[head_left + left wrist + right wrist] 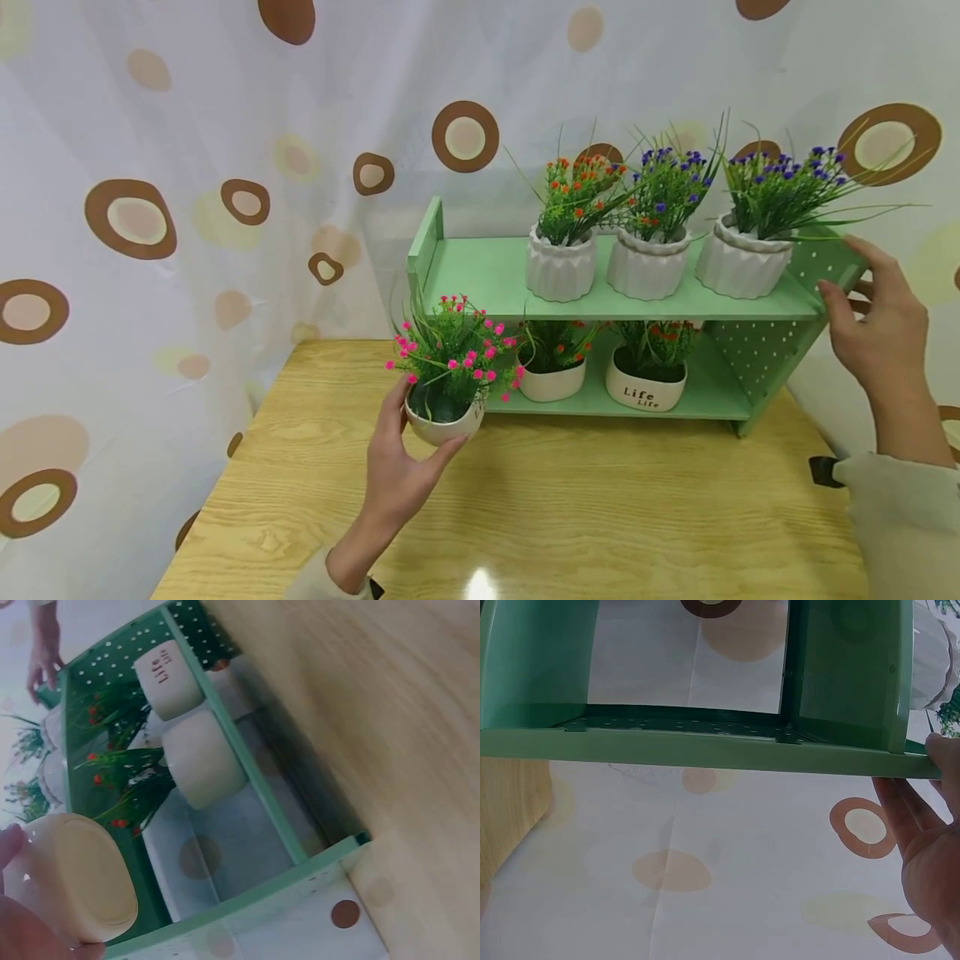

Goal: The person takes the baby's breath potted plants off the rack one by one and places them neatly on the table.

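"What has the left hand (408,475) got?"

"A small white pot (442,432) with pink flowers (468,360). The fingers curl along one side, the thumb comes across the front. It's clear of the table (600,492); the left wrist view shows its underside."

"And the right hand (885,321)?"

"Pinching the end of the green shelf (817,267), thumb and fingers on opposite faces of the panel."

"So what bothers you?"

"The pot looks smooth, and it's gripped low. If the left fingers loosen, I'd expect it to slide out and strike the table beneath them."

"Anything close by?"

"The nearer cream pot (552,385), just right of those fingers on the lower board (708,392), with the lettered pot (647,390) beyond. A careless swing that way could knock them. The blossoms might also snag on the upper board (480,275) if the hand lifts sharply."

"And the top row?"

"Three fluted pots (648,271), all between the two hands, the last one just left of the right fingers. A hard tug there could jolt the shelf and rock them. The purple-flowered plant (783,192) has long leaves reaching out above that hand, so they could catch too."
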